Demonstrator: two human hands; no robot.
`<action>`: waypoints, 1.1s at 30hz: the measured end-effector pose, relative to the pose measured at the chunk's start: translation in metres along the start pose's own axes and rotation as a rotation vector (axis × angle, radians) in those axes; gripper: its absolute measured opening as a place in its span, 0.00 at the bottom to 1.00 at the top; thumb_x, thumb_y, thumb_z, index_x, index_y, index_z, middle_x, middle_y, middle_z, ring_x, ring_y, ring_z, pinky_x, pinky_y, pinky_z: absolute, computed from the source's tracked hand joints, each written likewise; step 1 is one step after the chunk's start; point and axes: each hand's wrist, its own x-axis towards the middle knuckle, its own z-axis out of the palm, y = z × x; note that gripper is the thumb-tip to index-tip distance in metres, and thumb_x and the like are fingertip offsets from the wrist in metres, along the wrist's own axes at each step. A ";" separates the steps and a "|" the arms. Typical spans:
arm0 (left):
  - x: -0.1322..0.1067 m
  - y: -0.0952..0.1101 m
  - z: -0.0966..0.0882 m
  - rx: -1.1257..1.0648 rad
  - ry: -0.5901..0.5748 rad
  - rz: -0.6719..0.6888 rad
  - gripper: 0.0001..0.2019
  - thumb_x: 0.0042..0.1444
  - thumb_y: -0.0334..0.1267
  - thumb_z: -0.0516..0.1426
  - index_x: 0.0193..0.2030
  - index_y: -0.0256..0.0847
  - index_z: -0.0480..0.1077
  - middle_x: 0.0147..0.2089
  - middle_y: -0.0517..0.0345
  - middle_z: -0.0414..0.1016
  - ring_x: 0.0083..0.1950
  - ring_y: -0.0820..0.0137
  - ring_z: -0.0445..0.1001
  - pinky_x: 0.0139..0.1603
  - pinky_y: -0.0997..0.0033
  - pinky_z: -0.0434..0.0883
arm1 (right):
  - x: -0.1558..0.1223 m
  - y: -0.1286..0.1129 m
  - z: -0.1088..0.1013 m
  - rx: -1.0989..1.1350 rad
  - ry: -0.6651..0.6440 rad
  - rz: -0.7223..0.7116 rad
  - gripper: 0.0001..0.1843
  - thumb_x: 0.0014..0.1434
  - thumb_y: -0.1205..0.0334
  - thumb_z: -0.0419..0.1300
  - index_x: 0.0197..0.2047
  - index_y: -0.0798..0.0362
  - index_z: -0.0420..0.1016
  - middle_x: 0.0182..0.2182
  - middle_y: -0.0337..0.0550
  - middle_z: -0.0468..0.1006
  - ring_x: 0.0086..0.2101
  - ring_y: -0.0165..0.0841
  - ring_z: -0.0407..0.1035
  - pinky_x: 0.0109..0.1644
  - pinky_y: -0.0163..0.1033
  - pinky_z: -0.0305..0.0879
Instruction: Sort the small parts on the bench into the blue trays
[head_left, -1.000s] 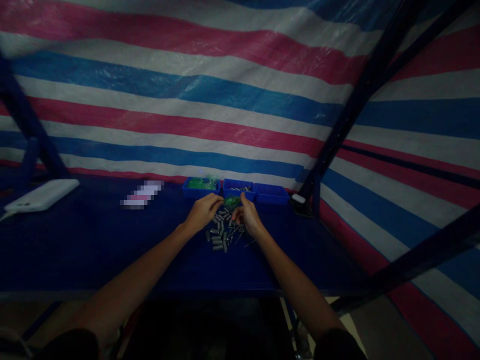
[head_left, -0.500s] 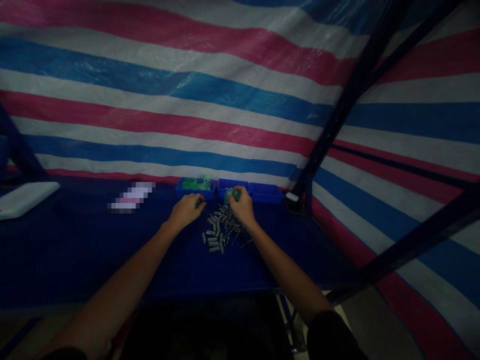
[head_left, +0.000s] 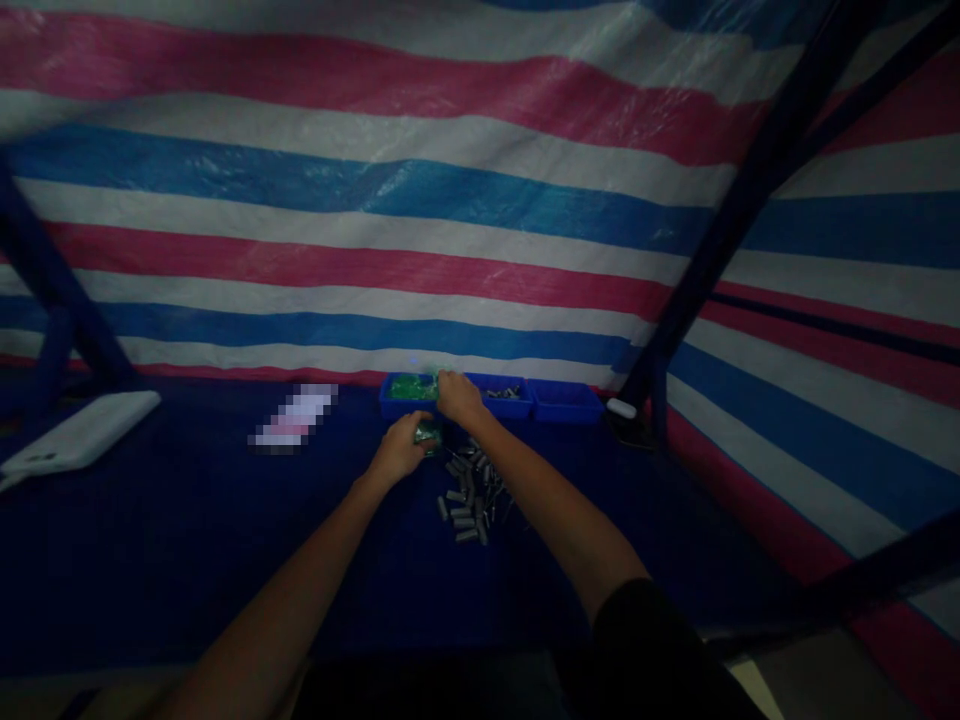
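My left hand (head_left: 401, 449) is closed around a small green packet (head_left: 428, 434), held just in front of the left blue bin. My right hand (head_left: 459, 398) reaches over the right end of that left bin (head_left: 405, 411), fingers curled down against thin see-through plastic (head_left: 436, 374). What its fingertips grip is hidden. Bright green pieces (head_left: 409, 387) fill the left bin. Below my hands lies a loose pile of grey cylinders (head_left: 465, 512) mixed with thin metal pins, partly covered by my right forearm.
The middle blue bin (head_left: 517, 408) holds small metal parts. A third blue bin (head_left: 566, 402) stands to its right, then a white case (head_left: 621, 408) on a dark flat object. A white device (head_left: 82, 435) lies far left. Striped sheeting (head_left: 375, 240) and dark frame posts (head_left: 720, 240) enclose the table.
My right hand has moved left from the middle bin to the left bin. The green packet it held now appears in my left hand. The view has shifted slightly.
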 end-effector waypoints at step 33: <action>-0.021 0.058 0.007 -0.271 0.188 -0.011 0.16 0.41 0.24 0.56 0.36 0.45 0.72 0.53 0.54 0.54 0.58 0.58 0.54 0.57 0.53 0.56 | -0.099 0.016 0.001 1.396 0.347 0.341 0.20 0.42 0.60 0.59 0.41 0.54 0.64 0.18 0.30 0.68 0.21 0.27 0.64 0.27 0.32 0.59</action>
